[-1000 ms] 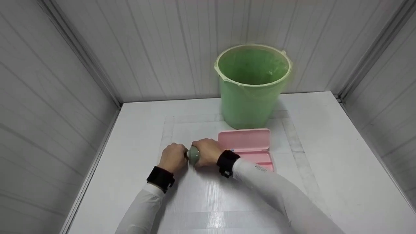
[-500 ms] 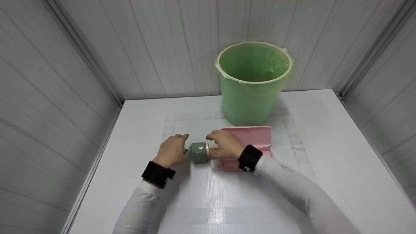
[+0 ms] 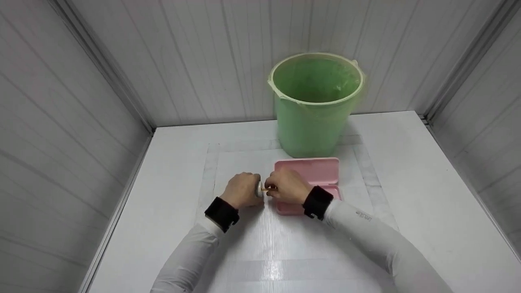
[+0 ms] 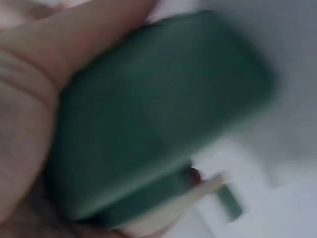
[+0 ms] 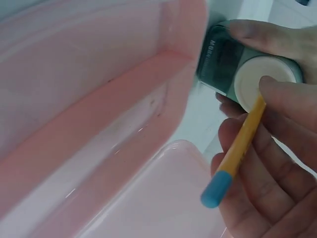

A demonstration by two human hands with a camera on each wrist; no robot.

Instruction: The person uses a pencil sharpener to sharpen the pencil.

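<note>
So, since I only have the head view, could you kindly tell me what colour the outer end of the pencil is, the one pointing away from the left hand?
Observer: It is blue; the right wrist view shows it on the yellow pencil that the right hand pinches.
Operator: Thank you. All I see in the left hand is a whitish ring; what colour is the body behind it?
Observer: Green; the left wrist view, though blurred, shows the sharpener filling much of the picture, with the left hand curled around it.
</note>
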